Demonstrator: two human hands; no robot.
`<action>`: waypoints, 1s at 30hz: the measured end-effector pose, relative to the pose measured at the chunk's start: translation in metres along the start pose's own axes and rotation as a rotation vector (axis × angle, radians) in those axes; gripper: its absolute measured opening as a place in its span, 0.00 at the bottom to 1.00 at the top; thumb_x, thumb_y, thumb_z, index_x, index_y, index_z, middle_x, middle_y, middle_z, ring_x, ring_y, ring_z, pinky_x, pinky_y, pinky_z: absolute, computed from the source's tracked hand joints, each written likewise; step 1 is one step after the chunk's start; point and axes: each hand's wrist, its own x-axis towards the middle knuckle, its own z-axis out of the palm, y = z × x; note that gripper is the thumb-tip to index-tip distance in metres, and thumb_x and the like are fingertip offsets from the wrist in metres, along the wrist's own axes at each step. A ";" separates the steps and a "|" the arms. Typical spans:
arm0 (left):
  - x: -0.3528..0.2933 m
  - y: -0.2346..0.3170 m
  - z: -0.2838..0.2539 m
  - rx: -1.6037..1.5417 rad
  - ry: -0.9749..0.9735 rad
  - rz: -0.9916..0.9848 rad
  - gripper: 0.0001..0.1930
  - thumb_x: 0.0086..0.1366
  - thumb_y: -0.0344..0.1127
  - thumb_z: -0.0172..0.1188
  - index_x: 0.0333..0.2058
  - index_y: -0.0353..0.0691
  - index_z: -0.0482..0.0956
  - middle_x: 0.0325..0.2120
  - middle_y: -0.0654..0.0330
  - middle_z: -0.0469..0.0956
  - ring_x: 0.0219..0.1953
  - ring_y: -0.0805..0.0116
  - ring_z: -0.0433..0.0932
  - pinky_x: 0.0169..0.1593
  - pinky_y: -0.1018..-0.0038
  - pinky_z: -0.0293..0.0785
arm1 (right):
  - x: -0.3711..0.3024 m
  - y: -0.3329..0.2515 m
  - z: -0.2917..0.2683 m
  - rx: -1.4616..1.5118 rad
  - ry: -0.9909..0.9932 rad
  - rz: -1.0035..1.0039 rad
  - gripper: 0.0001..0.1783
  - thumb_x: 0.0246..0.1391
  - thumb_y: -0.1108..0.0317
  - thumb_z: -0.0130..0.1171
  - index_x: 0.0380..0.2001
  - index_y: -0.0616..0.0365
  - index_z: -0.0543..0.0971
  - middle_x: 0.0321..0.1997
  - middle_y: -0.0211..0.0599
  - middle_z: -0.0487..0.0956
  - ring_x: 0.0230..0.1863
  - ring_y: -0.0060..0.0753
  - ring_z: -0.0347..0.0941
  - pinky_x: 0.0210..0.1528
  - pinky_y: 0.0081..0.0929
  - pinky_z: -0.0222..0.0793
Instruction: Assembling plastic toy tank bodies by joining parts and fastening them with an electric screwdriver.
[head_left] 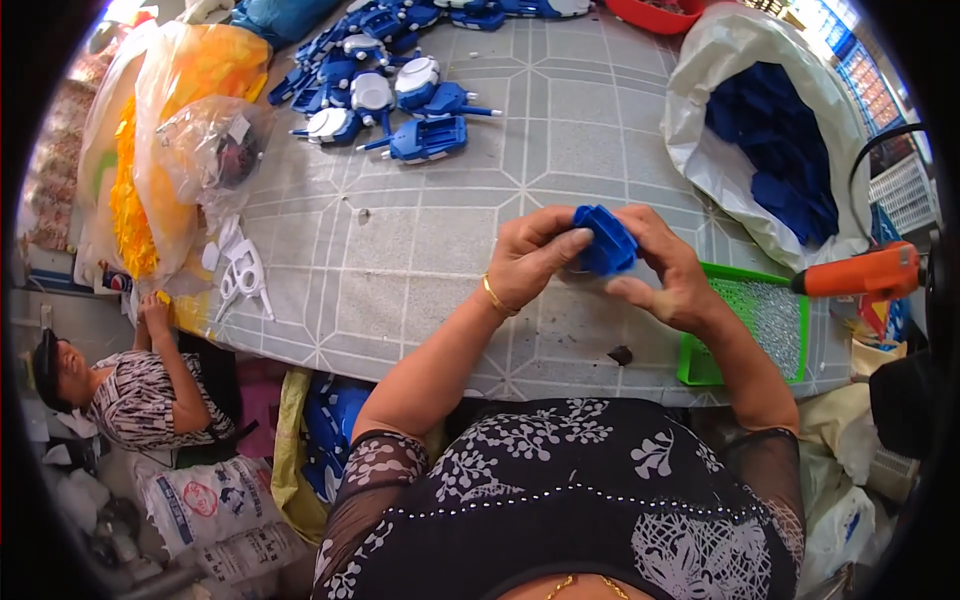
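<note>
- Casing in blue plastic (607, 250) is up between both hands, over the near side of the bench (430, 220), hollow side showing.
- Left hand (545, 245) has it: fingers clamped on its left edge, thumb laid over the front. Gold bracelet (497, 297) on that wrist.
- Right hand (662, 268) is cupped around the other side, thumb well apart from the fingers. Honestly can't tell if those fingertips touch the casing.
- Green basket (690, 360) sits by the right forearm, with loads of tiny silvery pieces (778, 320) in it.
- Orange power tool (865, 270) pokes in from the right, nose over the basket's edge.
- White sack (700, 90) at far right, mouth open, full of blue pieces (775, 130).
- Blue-and-white plastic assemblies (372, 92) are heaped at the far side, kinda left of centre.
- White plastic parts (243, 275) lie near the left edge, just below some clear bags (165, 130) with yellow-orange stuff.
- Co-worker (150, 400) off to the left, in a patterned top.
</note>
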 end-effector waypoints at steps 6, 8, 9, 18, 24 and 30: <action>0.000 0.006 0.004 -0.507 -0.098 -0.228 0.11 0.68 0.31 0.67 0.45 0.35 0.76 0.35 0.56 0.84 0.32 0.71 0.83 0.31 0.74 0.81 | -0.003 -0.002 -0.004 0.010 -0.050 -0.041 0.39 0.55 0.54 0.73 0.66 0.56 0.72 0.65 0.39 0.72 0.58 0.34 0.71 0.57 0.30 0.70; -0.002 0.004 0.006 -0.496 -0.103 -0.217 0.11 0.68 0.31 0.68 0.44 0.36 0.79 0.36 0.58 0.84 0.33 0.73 0.83 0.32 0.76 0.80 | 0.001 -0.003 -0.002 -0.104 -0.043 -0.153 0.40 0.52 0.54 0.74 0.65 0.55 0.72 0.66 0.41 0.73 0.59 0.37 0.71 0.57 0.33 0.70; -0.002 0.003 0.005 -0.490 -0.094 -0.213 0.11 0.68 0.31 0.68 0.44 0.36 0.79 0.36 0.58 0.84 0.33 0.73 0.83 0.32 0.76 0.80 | -0.002 0.000 -0.001 -0.066 -0.036 -0.118 0.40 0.49 0.56 0.77 0.64 0.55 0.72 0.67 0.45 0.73 0.61 0.42 0.71 0.61 0.38 0.69; 0.000 0.004 0.009 0.167 -0.113 0.235 0.14 0.62 0.39 0.73 0.43 0.38 0.86 0.34 0.58 0.84 0.36 0.66 0.82 0.39 0.72 0.75 | -0.007 0.007 -0.002 -0.106 0.058 -0.242 0.42 0.42 0.60 0.81 0.60 0.56 0.72 0.65 0.48 0.74 0.65 0.46 0.71 0.67 0.40 0.64; 0.006 -0.002 0.000 1.004 -0.002 0.405 0.43 0.46 0.58 0.77 0.57 0.38 0.75 0.51 0.50 0.76 0.54 0.49 0.75 0.59 0.54 0.65 | 0.011 0.001 -0.040 -0.528 0.225 -0.069 0.34 0.45 0.66 0.76 0.58 0.56 0.77 0.61 0.40 0.79 0.58 0.37 0.76 0.57 0.31 0.70; 0.012 -0.014 0.004 1.025 -0.155 0.228 0.43 0.47 0.59 0.76 0.56 0.37 0.74 0.50 0.50 0.76 0.53 0.47 0.75 0.58 0.54 0.66 | 0.003 0.015 -0.047 -0.753 -0.015 -0.167 0.33 0.42 0.63 0.76 0.54 0.54 0.78 0.58 0.45 0.80 0.58 0.50 0.75 0.61 0.43 0.67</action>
